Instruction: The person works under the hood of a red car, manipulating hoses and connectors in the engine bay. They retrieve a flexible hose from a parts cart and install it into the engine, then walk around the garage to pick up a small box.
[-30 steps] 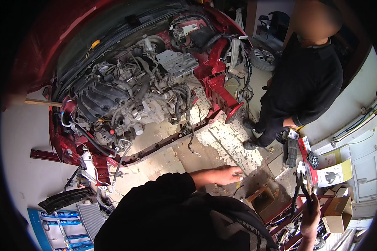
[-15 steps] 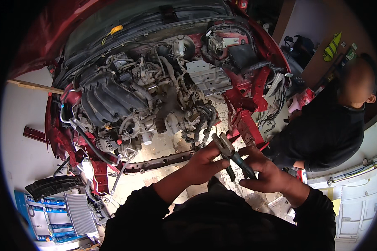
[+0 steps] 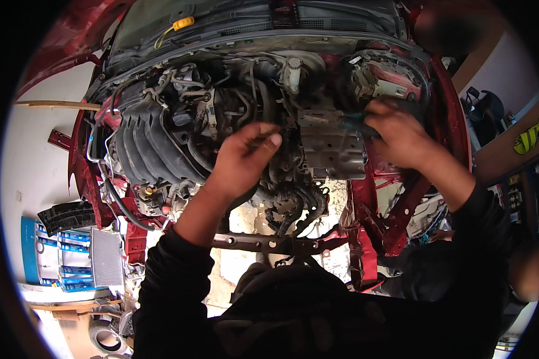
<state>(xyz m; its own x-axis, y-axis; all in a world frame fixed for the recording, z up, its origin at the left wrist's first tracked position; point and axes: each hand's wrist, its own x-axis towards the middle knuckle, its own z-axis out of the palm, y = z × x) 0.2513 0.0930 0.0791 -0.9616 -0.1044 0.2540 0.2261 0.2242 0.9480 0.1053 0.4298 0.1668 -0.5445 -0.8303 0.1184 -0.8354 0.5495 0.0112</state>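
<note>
While the right hand [image 3: 401, 134] in the head view wraps around blurred teal-handled metal pliers [image 3: 354, 121] over a flat grey metal tray [image 3: 332, 155], contact unclear, the left hand [image 3: 242, 158], fingers curled toward the thumb, hangs above the grimy metal engine [image 3: 208, 113]; cannot tell whether it pinches anything. Likely risk: loose grip, tool dropped among black corrugated hoses [image 3: 296, 209]. Print on blue-and-white packages [image 3: 76, 271]: too small to read.

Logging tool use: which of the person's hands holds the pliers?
The right hand, closed around the teal-handled pliers; the left hand is apart from them, over the engine.
</note>
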